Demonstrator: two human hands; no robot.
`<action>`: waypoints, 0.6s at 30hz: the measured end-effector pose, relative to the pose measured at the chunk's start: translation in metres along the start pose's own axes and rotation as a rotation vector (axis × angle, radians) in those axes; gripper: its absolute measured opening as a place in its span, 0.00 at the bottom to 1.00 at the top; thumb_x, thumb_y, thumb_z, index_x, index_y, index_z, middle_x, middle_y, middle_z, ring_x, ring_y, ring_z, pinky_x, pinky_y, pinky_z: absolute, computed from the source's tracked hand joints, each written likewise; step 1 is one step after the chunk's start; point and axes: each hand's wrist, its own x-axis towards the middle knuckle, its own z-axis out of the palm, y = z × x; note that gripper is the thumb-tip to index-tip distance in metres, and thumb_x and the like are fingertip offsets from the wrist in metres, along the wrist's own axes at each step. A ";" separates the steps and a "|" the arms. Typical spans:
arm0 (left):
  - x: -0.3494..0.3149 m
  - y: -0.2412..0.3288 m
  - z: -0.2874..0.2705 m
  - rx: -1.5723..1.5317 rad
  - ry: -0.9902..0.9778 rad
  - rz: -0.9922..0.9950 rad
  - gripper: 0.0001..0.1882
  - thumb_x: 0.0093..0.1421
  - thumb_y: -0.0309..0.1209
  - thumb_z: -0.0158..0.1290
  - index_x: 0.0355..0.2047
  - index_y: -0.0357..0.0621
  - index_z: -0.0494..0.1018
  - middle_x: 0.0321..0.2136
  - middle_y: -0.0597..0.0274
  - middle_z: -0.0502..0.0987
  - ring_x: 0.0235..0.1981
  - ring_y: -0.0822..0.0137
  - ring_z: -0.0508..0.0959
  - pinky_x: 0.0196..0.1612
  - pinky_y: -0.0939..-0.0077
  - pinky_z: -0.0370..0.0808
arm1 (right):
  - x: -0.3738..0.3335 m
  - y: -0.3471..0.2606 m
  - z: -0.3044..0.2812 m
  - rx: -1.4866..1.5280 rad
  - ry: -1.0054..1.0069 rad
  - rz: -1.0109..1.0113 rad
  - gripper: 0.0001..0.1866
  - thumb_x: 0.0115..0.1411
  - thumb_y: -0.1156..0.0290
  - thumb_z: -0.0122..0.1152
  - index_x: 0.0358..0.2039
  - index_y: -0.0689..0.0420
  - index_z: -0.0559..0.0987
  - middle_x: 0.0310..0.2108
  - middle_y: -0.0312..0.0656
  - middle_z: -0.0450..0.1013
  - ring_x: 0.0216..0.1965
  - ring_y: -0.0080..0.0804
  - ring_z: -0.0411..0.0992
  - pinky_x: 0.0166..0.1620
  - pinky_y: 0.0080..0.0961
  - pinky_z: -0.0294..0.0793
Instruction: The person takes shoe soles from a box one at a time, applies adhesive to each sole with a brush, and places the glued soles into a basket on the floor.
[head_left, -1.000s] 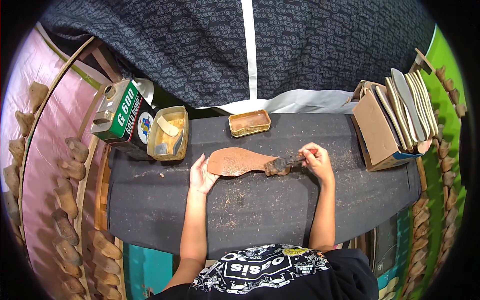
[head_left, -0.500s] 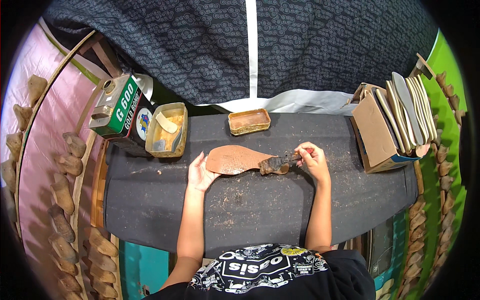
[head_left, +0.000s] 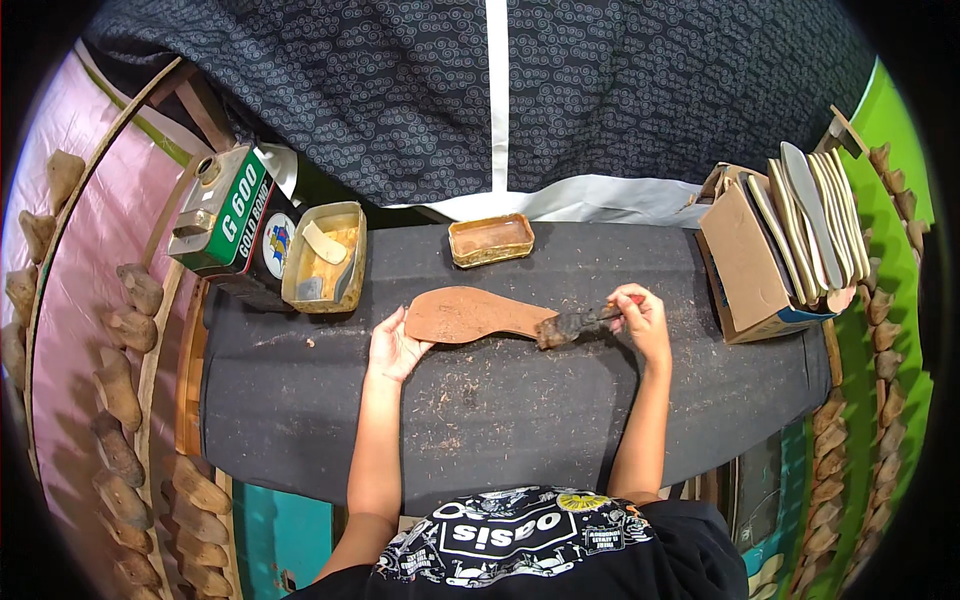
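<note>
A brown shoe sole (head_left: 470,315) is held level over the dark table, its wide end in my left hand (head_left: 395,347). The fingers are closed on its left edge, thumb at the rim. My right hand (head_left: 643,322) grips the thin handle of a brush (head_left: 575,326) whose bristles are dark and clotted. The brush head lies over the sole's narrow right end, hiding its tip. I cannot tell whether bristles and sole touch.
A shallow tray (head_left: 491,240) of brown stuff stands beyond the sole. At left are a cut-open container (head_left: 325,257) with scrapers and a green-and-black metal can (head_left: 228,225). A cardboard box (head_left: 750,258) of insoles is at right. Wooden shoe lasts (head_left: 120,395) line both side racks. Crumbs dot the tablecloth.
My right hand has moved right with the brush, which has slid outward toward the sole's narrow end. The sole and left hand have shifted slightly left, along with the whole view.
</note>
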 end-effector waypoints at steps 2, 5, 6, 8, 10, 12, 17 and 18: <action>0.001 -0.002 0.002 -0.013 0.062 0.017 0.19 0.59 0.35 0.29 0.44 0.32 0.59 0.43 0.48 0.65 0.46 0.55 0.66 0.49 0.59 0.62 | 0.001 0.003 0.002 -0.008 -0.005 0.003 0.06 0.54 0.72 0.47 0.25 0.61 0.71 0.18 0.33 0.66 0.15 0.14 0.62 0.18 0.10 0.63; 0.001 -0.001 0.001 -0.011 0.102 0.014 0.19 0.59 0.34 0.29 0.43 0.32 0.59 0.42 0.48 0.66 0.45 0.55 0.67 0.48 0.59 0.64 | 0.000 0.011 -0.012 -0.029 -0.009 0.074 0.07 0.54 0.72 0.46 0.24 0.61 0.70 0.17 0.33 0.66 0.14 0.14 0.61 0.18 0.10 0.62; 0.000 -0.001 -0.001 -0.011 0.101 0.017 0.19 0.59 0.34 0.29 0.43 0.32 0.59 0.42 0.48 0.66 0.45 0.55 0.67 0.48 0.59 0.64 | -0.002 0.011 -0.017 -0.030 -0.011 0.071 0.07 0.54 0.72 0.46 0.24 0.61 0.70 0.17 0.33 0.66 0.14 0.14 0.61 0.18 0.10 0.62; 0.000 0.002 -0.007 -0.021 0.054 0.012 0.19 0.59 0.34 0.29 0.43 0.32 0.59 0.42 0.48 0.67 0.44 0.56 0.68 0.46 0.60 0.65 | -0.003 0.011 -0.023 -0.031 0.056 0.036 0.07 0.55 0.72 0.45 0.24 0.60 0.70 0.17 0.33 0.66 0.14 0.13 0.61 0.17 0.09 0.61; 0.001 0.002 -0.006 -0.017 0.065 0.013 0.19 0.59 0.34 0.29 0.42 0.32 0.60 0.41 0.48 0.67 0.43 0.56 0.68 0.46 0.61 0.66 | -0.005 0.008 -0.025 -0.031 0.092 0.055 0.07 0.55 0.72 0.45 0.24 0.60 0.70 0.18 0.32 0.66 0.14 0.13 0.61 0.17 0.09 0.61; 0.001 0.001 -0.003 -0.010 0.074 0.013 0.19 0.59 0.34 0.30 0.42 0.32 0.60 0.41 0.48 0.67 0.43 0.56 0.68 0.45 0.61 0.67 | -0.004 0.006 -0.018 -0.019 0.143 -0.013 0.07 0.55 0.71 0.45 0.25 0.60 0.70 0.19 0.32 0.66 0.14 0.13 0.60 0.17 0.09 0.60; 0.000 -0.002 0.002 -0.021 0.027 0.004 0.19 0.59 0.34 0.30 0.44 0.32 0.58 0.42 0.49 0.66 0.45 0.56 0.66 0.48 0.61 0.64 | 0.011 0.008 0.035 0.156 0.280 -0.038 0.09 0.55 0.68 0.46 0.26 0.60 0.71 0.19 0.34 0.67 0.14 0.15 0.62 0.17 0.10 0.62; 0.000 -0.002 0.001 -0.015 0.024 0.002 0.19 0.59 0.34 0.30 0.44 0.32 0.58 0.42 0.49 0.66 0.45 0.56 0.66 0.48 0.61 0.64 | 0.013 0.014 0.042 0.175 0.253 -0.029 0.09 0.55 0.68 0.45 0.25 0.60 0.71 0.18 0.35 0.67 0.14 0.15 0.62 0.17 0.10 0.62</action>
